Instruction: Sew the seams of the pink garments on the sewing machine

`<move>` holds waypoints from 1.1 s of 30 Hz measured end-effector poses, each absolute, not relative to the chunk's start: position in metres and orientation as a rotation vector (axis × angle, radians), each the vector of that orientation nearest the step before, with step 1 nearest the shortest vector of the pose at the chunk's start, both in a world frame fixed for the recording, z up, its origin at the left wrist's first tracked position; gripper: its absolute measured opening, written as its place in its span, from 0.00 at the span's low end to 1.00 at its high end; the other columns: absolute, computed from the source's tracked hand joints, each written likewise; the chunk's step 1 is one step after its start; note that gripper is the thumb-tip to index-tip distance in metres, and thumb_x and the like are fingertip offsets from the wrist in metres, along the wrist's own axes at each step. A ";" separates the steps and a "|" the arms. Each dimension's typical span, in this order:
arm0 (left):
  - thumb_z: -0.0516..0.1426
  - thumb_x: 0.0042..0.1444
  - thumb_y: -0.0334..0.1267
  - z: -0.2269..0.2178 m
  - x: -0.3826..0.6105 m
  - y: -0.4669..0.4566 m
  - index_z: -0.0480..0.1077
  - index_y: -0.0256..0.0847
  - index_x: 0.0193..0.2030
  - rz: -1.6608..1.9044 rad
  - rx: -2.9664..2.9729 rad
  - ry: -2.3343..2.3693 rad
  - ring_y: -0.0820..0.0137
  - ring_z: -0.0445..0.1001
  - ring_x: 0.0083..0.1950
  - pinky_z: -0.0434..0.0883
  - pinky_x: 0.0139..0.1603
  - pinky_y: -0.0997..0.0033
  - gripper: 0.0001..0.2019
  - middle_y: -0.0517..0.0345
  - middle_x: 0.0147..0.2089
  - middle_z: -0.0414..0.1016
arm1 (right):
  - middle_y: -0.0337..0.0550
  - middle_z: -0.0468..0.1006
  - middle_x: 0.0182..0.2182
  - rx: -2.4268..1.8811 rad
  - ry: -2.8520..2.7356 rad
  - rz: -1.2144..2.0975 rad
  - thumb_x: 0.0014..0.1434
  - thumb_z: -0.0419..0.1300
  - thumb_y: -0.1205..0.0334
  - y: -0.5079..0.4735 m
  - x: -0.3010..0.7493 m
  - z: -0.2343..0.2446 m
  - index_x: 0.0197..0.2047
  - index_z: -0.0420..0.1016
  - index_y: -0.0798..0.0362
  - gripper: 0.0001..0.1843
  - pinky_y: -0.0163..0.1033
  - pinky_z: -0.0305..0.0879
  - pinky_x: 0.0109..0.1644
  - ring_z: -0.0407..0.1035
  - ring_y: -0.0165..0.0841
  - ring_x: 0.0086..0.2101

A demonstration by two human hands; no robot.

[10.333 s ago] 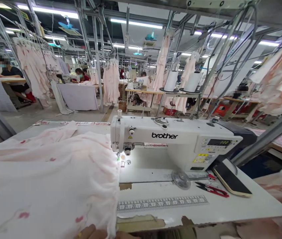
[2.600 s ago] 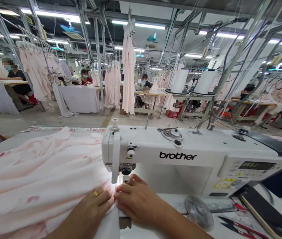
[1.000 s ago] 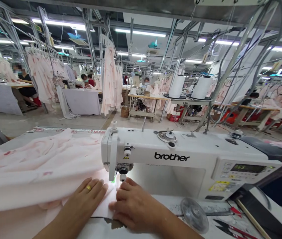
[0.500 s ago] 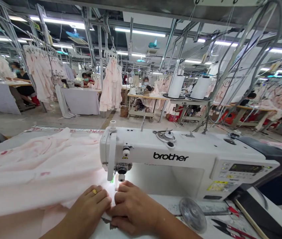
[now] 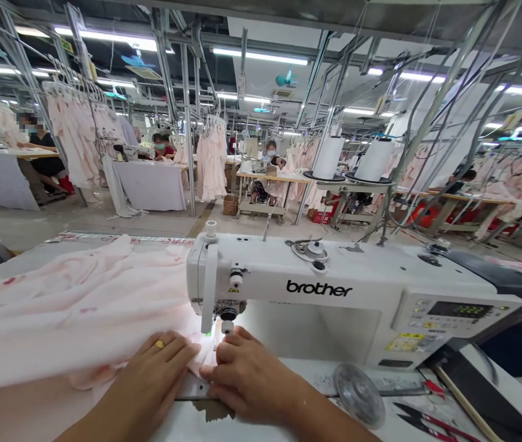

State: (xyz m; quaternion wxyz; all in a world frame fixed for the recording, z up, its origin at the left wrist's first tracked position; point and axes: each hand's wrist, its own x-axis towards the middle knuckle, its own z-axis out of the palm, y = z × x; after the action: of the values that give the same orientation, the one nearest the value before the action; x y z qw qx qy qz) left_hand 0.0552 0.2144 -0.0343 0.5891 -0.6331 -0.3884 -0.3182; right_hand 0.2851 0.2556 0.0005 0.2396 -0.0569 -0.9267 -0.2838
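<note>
Head view — snips, clear disc beside machine.

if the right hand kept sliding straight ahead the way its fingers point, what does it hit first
Probably the needle and presser foot area under the head of the sewing machine: the right hand points up-left at it, fingertips nearly there, though depth is unclear.

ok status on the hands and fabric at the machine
Left hand and right hand flat on pink fabric, fingertips at the needle of the sewing machine. Nothing blocking the feed.
</note>
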 end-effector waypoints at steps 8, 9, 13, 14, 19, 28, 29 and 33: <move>0.60 0.49 0.38 -0.036 0.066 0.217 0.66 0.30 0.36 -0.789 -1.533 -0.852 0.99 0.55 0.37 0.58 0.42 0.97 0.12 0.67 0.30 0.63 | 0.38 0.67 0.32 -0.069 -2.502 -0.743 0.66 0.56 0.55 0.258 0.285 -0.002 0.42 0.71 0.52 0.09 0.40 0.50 0.53 0.56 0.31 0.37; 0.60 0.49 0.41 -0.037 0.068 0.218 0.65 0.30 0.34 -0.791 -1.556 -0.818 0.99 0.54 0.36 0.57 0.41 0.97 0.14 0.67 0.29 0.62 | 0.38 0.67 0.31 -0.069 -2.507 -0.730 0.66 0.56 0.55 0.258 0.285 -0.003 0.40 0.70 0.52 0.09 0.40 0.50 0.53 0.56 0.31 0.38; 0.60 0.49 0.44 -0.038 0.072 0.222 0.65 0.29 0.32 -0.792 -1.617 -0.737 0.98 0.57 0.39 0.62 0.45 0.96 0.16 0.66 0.31 0.64 | 0.38 0.66 0.30 -0.082 -2.529 -0.705 0.65 0.58 0.54 0.260 0.285 -0.003 0.35 0.69 0.53 0.12 0.40 0.49 0.55 0.56 0.32 0.38; 0.60 0.49 0.43 -0.037 0.072 0.223 0.65 0.29 0.33 -0.787 -1.627 -0.733 0.98 0.58 0.40 0.63 0.45 0.96 0.15 0.66 0.32 0.65 | 0.38 0.66 0.31 -0.091 -2.530 -0.722 0.65 0.58 0.53 0.260 0.285 -0.003 0.35 0.69 0.53 0.12 0.40 0.49 0.55 0.56 0.32 0.38; 0.60 0.49 0.41 -0.028 0.061 0.234 0.67 0.30 0.38 -0.741 -1.633 -0.694 1.00 0.58 0.36 0.61 0.40 0.98 0.15 0.67 0.31 0.66 | 0.38 0.68 0.35 -0.215 -2.488 -0.809 0.68 0.55 0.53 0.258 0.286 0.000 0.43 0.69 0.52 0.11 0.39 0.47 0.57 0.56 0.32 0.41; 0.60 0.49 0.41 -0.026 0.056 0.241 0.67 0.38 0.50 -0.774 -1.556 -0.696 0.98 0.66 0.44 0.72 0.46 0.98 0.21 0.64 0.44 0.72 | 0.38 0.67 0.37 -0.358 -2.492 -0.715 0.69 0.55 0.51 0.254 0.288 0.005 0.45 0.70 0.49 0.12 0.38 0.42 0.61 0.55 0.31 0.44; 0.60 0.49 0.40 -0.027 0.057 0.240 0.67 0.37 0.50 -0.766 -1.551 -0.723 0.99 0.66 0.44 0.72 0.46 0.99 0.21 0.64 0.44 0.72 | 0.38 0.67 0.37 -0.351 -2.492 -0.704 0.69 0.55 0.51 0.254 0.288 0.005 0.45 0.70 0.50 0.11 0.37 0.42 0.61 0.55 0.31 0.44; 0.60 0.49 0.39 -0.028 0.059 0.242 0.67 0.35 0.48 -0.756 -1.540 -0.760 1.01 0.64 0.42 0.70 0.44 1.02 0.19 0.64 0.43 0.72 | 0.37 0.68 0.38 -0.347 -2.500 -0.664 0.69 0.56 0.51 0.254 0.289 0.006 0.44 0.70 0.50 0.11 0.37 0.44 0.60 0.55 0.30 0.44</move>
State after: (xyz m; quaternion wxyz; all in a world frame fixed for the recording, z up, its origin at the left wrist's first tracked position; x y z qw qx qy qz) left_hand 0.0586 0.2420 -0.0284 0.5913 -0.6620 -0.3265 -0.3247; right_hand 0.2891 0.2542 0.0057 0.2628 -0.1284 -0.9242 -0.2456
